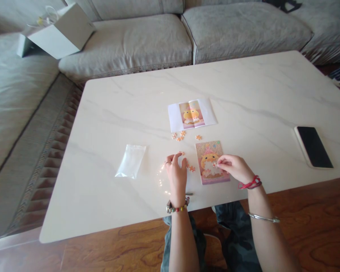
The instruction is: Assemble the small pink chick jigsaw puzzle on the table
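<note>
Puzzle work fills the near middle of the white marble-patterned table (243, 87). A small rectangular jigsaw board (211, 161) showing a yellow duck in a pink hat lies at five o'clock from the printed reference sheet (192, 114), its lower part not yet filled. The right hand (234, 167) rests on the board, fingertips pinching a tiny piece over the duck. The left hand (176, 174) lies at nine o'clock from the board, fingers loosely spread, touching loose orange pieces (184, 155); it grips nothing. More scattered pieces (181, 136) sit at twelve o'clock. An empty clear plastic bag (131, 160) lies farther left, a black phone (314, 146) far right.
</note>
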A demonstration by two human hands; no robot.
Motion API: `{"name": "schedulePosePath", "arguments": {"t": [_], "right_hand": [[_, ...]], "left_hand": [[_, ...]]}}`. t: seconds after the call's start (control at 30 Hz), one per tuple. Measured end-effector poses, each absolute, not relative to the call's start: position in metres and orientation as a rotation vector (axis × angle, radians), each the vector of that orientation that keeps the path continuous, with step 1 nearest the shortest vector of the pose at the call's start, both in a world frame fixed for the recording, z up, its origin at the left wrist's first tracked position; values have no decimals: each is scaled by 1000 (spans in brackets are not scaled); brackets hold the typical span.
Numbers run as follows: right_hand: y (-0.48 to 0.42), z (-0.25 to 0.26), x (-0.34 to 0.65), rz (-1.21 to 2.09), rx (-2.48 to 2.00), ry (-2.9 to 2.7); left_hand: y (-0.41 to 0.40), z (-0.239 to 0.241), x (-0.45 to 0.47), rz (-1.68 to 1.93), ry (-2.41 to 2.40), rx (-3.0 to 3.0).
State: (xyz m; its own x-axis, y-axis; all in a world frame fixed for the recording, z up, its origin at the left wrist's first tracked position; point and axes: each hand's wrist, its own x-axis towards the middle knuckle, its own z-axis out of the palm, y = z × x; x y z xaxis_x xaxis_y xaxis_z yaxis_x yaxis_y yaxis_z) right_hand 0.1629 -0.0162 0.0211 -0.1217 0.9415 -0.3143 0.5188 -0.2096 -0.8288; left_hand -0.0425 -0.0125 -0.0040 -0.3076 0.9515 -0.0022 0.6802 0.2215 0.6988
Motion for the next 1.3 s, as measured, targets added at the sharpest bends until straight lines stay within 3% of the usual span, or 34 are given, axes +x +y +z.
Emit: {"name": "schedulePosePath", "arguments": {"t": [0.2,0.8,1.3], "right_hand": [[-16,10,158,1091,-1777,-1849],[-20,3,150,1049,-1784,-1942],[-21,4,147,959,-1757,-2011]], "left_hand": [[-14,-8,-29,774,1993,1608],[-20,-8,-21,513,1963,1855],[-19,-8,-20,506,1970,1826]]}}
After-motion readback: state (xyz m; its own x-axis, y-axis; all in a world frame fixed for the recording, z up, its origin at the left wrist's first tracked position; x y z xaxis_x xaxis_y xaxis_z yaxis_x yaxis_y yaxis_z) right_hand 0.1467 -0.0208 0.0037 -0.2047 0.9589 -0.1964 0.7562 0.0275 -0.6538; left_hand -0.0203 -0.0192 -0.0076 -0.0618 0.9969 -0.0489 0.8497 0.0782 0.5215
